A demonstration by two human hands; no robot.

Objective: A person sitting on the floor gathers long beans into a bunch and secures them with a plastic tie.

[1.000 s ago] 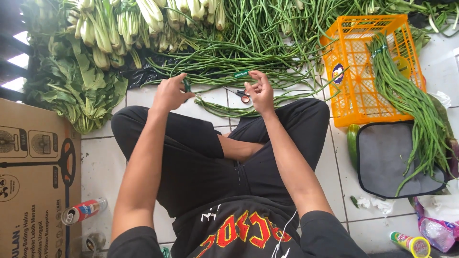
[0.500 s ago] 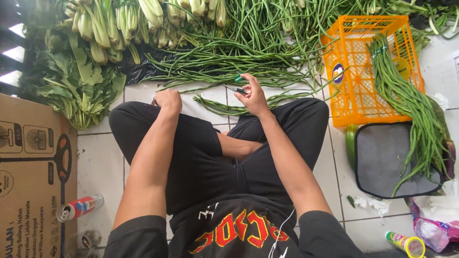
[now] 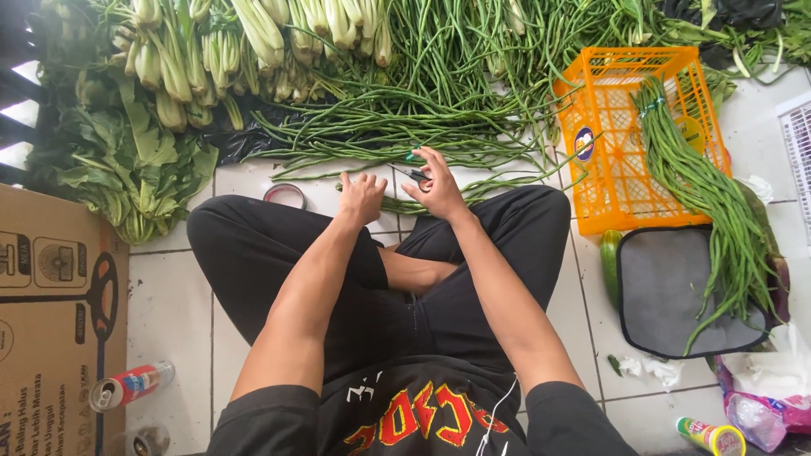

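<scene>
Roughly: left hand (image 3: 361, 198) curled loose on the tile, grip unclear, palm hidden. Right hand (image 3: 437, 187) pinches a small dark tool (image 3: 417, 175), mostly covered by fingers, type unreadable. Just beyond, long beans (image 3: 397, 127) piled on the floor; far ends cut off.

White tiled floor (image 3: 169, 295), daylight, cardboard box (image 3: 51, 321)

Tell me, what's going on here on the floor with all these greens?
A person sits cross-legged on a tiled floor. The right hand holds a small dark tool over a bundle of long beans; the left hand rests beside it, near a tape roll. More long beans hang over an orange crate.
</scene>
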